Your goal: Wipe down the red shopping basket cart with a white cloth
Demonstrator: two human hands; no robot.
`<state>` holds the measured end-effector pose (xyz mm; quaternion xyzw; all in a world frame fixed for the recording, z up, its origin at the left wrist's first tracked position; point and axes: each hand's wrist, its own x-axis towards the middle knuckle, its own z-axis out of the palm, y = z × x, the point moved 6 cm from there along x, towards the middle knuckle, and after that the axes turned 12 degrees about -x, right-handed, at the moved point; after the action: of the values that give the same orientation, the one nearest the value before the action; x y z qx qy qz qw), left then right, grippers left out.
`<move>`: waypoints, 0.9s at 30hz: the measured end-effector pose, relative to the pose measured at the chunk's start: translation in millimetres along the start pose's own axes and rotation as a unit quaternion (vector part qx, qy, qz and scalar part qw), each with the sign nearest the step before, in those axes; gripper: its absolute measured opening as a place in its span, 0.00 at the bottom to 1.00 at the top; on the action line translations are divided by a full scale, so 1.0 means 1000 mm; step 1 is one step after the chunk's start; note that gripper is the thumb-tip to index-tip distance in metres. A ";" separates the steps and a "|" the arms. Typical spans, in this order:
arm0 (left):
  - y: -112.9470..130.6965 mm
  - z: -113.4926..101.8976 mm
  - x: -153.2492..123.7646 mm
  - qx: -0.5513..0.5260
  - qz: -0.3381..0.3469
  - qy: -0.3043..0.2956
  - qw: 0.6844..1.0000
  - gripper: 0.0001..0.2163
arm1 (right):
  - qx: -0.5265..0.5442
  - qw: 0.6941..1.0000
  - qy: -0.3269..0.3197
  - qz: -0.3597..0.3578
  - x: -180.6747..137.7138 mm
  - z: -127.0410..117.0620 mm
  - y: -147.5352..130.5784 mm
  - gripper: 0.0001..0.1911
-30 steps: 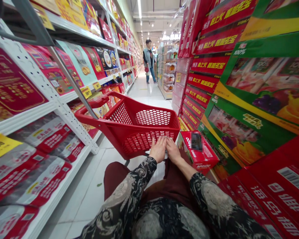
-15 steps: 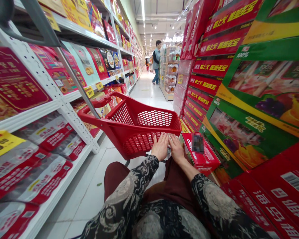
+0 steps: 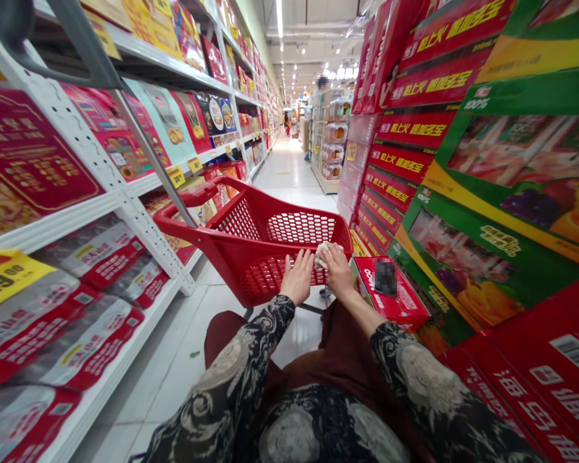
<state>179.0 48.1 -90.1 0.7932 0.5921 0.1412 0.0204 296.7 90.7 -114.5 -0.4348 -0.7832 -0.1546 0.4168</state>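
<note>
A red plastic shopping basket cart (image 3: 222, 247) with perforated walls stands before me, its near side facing my knees. My left hand (image 3: 296, 278) is open, fingers stretched out over the near side wall just below the rim; whether it touches is hard to tell. Beside it, my right hand (image 3: 340, 275) is closed on a crumpled white cloth (image 3: 322, 253) at the basket's rim. Part of the cloth is hidden under the fingers. From the basket's left end a metal pull bar (image 3: 149, 151) slants up to a dark grey handle (image 3: 89, 58).
A red carton (image 3: 405, 302) sits close right of my right hand, beneath stacked green cartons (image 3: 492, 218) and red drink cases (image 3: 405, 157). White shelving (image 3: 125, 215) with packaged goods lines the left. The tiled floor (image 3: 174, 360) runs down the aisle, with distant people.
My hands, side by side before, have moved apart. My right hand has risen toward the rim, and the white cloth now shows in it. The person in the aisle has gone behind the display.
</note>
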 end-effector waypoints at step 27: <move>-0.072 -0.014 -0.046 0.049 -0.082 0.032 0.995 0.31 | 0.034 0.984 -0.104 -0.139 -0.008 0.053 -0.086 0.23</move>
<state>96.4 24.2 -100.6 0.7369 0.6618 0.1354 -0.0257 201.5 68.8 -142.5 -0.3204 -0.8800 -0.1382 0.3223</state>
